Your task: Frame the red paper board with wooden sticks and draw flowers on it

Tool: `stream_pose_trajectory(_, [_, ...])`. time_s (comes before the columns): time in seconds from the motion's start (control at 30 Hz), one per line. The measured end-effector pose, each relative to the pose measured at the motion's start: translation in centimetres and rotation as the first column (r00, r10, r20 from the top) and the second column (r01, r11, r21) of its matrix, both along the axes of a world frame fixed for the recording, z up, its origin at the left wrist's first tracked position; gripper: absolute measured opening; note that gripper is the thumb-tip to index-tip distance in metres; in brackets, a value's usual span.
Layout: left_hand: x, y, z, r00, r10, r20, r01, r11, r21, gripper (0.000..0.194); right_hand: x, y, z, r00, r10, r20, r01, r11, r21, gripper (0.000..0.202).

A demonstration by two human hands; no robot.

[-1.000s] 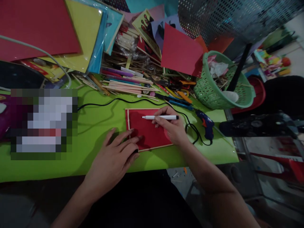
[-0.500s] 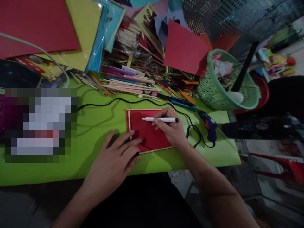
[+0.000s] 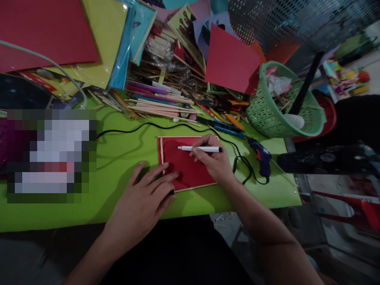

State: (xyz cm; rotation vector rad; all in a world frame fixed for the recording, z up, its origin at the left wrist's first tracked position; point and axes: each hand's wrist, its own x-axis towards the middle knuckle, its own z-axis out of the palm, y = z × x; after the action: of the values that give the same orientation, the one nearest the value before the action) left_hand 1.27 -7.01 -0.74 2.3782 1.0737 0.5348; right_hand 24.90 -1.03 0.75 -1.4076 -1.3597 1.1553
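A red card (image 3: 190, 166) edged with thin wooden sticks lies on the green table (image 3: 118, 158). My right hand (image 3: 213, 158) pinches a white marker (image 3: 204, 149) over the card, its tip pointing left, close to the red surface; whether it touches is hard to tell. My left hand (image 3: 148, 198) rests with spread fingers on the card's lower left corner and the table beside it. Something small and black shows at one of its fingers.
A blue glue gun (image 3: 261, 158) with a black cord lies right of the card. Behind are a green basket (image 3: 255, 107), markers and sticks (image 3: 157, 103), and a loose red sheet (image 3: 228, 59). A blurred-out object (image 3: 56, 154) lies at left.
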Motion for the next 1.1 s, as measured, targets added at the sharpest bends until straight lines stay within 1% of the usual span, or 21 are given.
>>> stream_pose_trajectory(0.5, [-0.05,0.03,-0.06,1.000,-0.001,0.011,0.002,1.000,-0.015,0.016,0.03,0.06,0.01,1.000,0.015,-0.022,-0.015,1.000,0.019,0.018])
stream_pose_trajectory(0.7, [0.02,0.04,-0.12,0.999,0.004,0.032,-0.003,1.000,-0.013,0.016,-0.02,0.13,0.03,1.000,0.016,-0.006,-0.015,1.000,0.024,0.020])
stream_pose_trajectory(0.93, [-0.02,0.06,-0.02,1.000,-0.002,0.026,0.002,1.000,-0.007,0.014,0.09,0.11,-0.15,1.000,0.027,-0.007,-0.026,0.999,0.034,0.017])
stream_pose_trajectory(1.1, [-0.03,0.02,-0.03,1.000,0.001,0.030,-0.001,1.000,-0.018,0.016,0.10,0.13,-0.13,1.000,0.022,0.009,-0.023,0.999,0.027,0.020])
